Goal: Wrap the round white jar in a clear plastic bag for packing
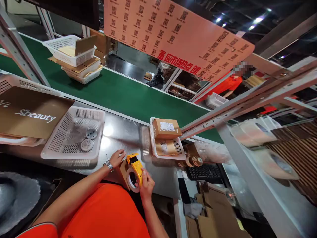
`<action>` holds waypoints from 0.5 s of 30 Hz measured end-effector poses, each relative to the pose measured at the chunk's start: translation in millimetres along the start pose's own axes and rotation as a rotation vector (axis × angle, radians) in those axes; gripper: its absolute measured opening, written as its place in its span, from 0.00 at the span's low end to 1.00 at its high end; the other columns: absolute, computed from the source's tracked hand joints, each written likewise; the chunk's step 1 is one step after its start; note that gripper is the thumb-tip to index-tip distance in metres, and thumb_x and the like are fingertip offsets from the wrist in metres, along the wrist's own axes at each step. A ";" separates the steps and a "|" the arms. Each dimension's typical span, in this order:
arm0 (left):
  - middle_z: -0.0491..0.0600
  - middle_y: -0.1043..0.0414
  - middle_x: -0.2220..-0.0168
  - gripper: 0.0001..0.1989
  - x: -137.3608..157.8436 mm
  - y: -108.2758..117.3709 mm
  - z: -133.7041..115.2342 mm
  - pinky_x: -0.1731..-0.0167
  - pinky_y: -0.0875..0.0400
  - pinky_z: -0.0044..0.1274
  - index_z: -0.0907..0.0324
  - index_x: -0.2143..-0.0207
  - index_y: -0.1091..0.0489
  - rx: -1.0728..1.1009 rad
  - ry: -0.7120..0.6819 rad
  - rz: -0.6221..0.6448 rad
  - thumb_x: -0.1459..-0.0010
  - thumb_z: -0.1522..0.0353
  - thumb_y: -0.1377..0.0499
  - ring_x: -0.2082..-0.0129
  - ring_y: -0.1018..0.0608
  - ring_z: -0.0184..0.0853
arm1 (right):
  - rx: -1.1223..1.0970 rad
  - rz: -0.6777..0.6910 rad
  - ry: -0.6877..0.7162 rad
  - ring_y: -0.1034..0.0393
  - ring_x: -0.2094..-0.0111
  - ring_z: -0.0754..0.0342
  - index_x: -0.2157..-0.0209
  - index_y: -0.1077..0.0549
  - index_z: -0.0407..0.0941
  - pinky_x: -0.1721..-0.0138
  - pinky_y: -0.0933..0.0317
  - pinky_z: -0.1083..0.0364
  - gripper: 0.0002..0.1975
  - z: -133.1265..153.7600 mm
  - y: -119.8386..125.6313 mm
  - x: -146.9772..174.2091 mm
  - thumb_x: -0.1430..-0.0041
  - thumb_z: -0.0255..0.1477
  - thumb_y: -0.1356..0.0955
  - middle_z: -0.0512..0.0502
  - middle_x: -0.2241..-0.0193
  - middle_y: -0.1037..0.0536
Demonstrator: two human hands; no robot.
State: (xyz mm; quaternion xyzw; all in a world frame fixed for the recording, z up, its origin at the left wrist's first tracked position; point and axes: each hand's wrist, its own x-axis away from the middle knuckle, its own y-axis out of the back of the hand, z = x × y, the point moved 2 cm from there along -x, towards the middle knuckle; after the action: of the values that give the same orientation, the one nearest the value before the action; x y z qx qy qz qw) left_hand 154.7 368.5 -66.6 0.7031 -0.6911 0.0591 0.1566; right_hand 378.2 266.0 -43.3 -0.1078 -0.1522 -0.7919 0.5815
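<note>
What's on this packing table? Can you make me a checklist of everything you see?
Surface: shiny metal table, with a green belt behind it.
Job's things: yellow tape gun on a small box at the table's near edge.
Clutter: white basket with round tins; another basket holding brown boxes; flat cardboard on the left.
Hands: left hand rests on the small box; right hand grips the tape gun.
Cables: nothing seen.
Surroundings: stacked baskets on the belt, keyboard, pink code sheet overhead, a person in orange beyond.
</note>
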 end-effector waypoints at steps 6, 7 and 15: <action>0.52 0.24 0.77 0.35 6.1 -6.5 -20.6 0.73 0.28 0.31 0.60 0.72 0.23 -0.007 0.280 0.197 0.38 0.36 0.38 0.76 0.22 0.41 | -0.040 0.037 0.106 0.33 0.83 0.51 0.51 0.15 0.43 0.81 0.33 0.51 0.45 -10.4 -1.0 4.3 0.43 0.71 0.30 0.48 0.79 0.23; 0.50 0.27 0.80 0.33 7.1 -9.6 -22.9 0.75 0.30 0.29 0.59 0.76 0.26 0.000 0.312 0.226 0.39 0.38 0.36 0.78 0.25 0.38 | -0.046 0.045 0.129 0.32 0.83 0.52 0.51 0.15 0.42 0.81 0.33 0.51 0.44 -12.0 -1.3 4.8 0.42 0.69 0.30 0.47 0.78 0.21; 0.43 0.36 0.82 0.23 -7.9 3.6 -17.7 0.72 0.41 0.24 0.59 0.81 0.31 -0.079 0.316 0.103 0.30 0.65 0.38 0.77 0.35 0.30 | 0.114 0.260 0.287 0.14 0.64 0.44 0.44 0.14 0.44 0.63 0.18 0.49 0.36 16.0 6.8 7.4 0.45 0.54 0.20 0.38 0.58 0.09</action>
State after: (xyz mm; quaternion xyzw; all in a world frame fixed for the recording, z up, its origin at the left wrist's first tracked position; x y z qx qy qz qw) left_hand 153.2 381.4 -51.8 0.6421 -0.6947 0.1499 0.2875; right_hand 382.3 263.4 -25.0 0.0204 -0.0971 -0.7076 0.6996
